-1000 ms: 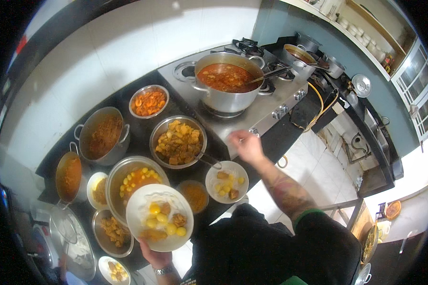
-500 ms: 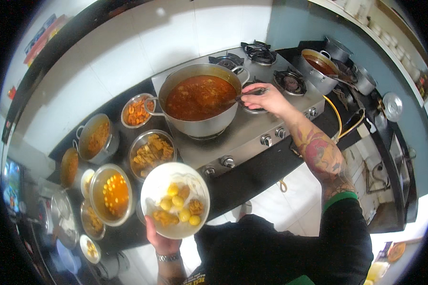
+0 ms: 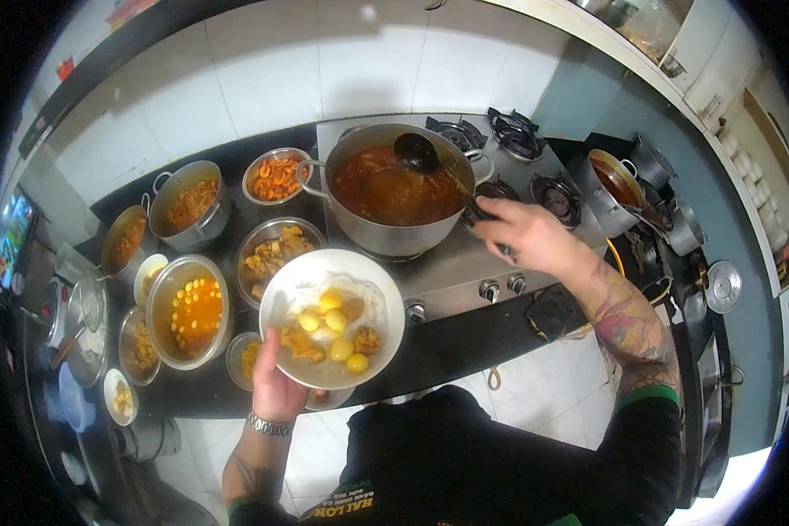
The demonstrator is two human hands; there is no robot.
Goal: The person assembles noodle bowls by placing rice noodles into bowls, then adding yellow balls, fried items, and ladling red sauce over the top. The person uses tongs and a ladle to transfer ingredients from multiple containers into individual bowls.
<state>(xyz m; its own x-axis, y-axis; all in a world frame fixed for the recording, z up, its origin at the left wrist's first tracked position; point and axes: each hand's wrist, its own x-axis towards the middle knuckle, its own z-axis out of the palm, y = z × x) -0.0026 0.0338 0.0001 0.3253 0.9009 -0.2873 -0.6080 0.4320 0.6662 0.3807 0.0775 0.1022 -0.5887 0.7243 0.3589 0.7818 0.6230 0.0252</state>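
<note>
A white bowl (image 3: 276,294) rests in my left hand (image 3: 280,386), the thumb over its rim and the fingers under it. Several small yellow egg-like balls (image 3: 336,318) and pieces that look like fried meat (image 3: 302,344) lie in it. My right hand (image 3: 522,232) is closed around the handle of a ladle (image 3: 416,153). The ladle's dark bowl is lifted above the red-brown soup (image 3: 386,188) in a large two-handled pot (image 3: 403,237) on the stove. Whether the ladle has soup in it, I cannot tell.
Left of the stove stand a bowl of orange pieces (image 3: 278,178), a bowl of fried pieces (image 3: 274,250), a metal bowl of eggs in orange broth (image 3: 193,311) and a pot (image 3: 188,206). Free burners (image 3: 555,200) lie to the right, with another soup pot (image 3: 612,184) beyond.
The ladle has come up out of the soup, its bowl now showing above the surface. My right hand has moved back toward me and right. The view has shifted.
</note>
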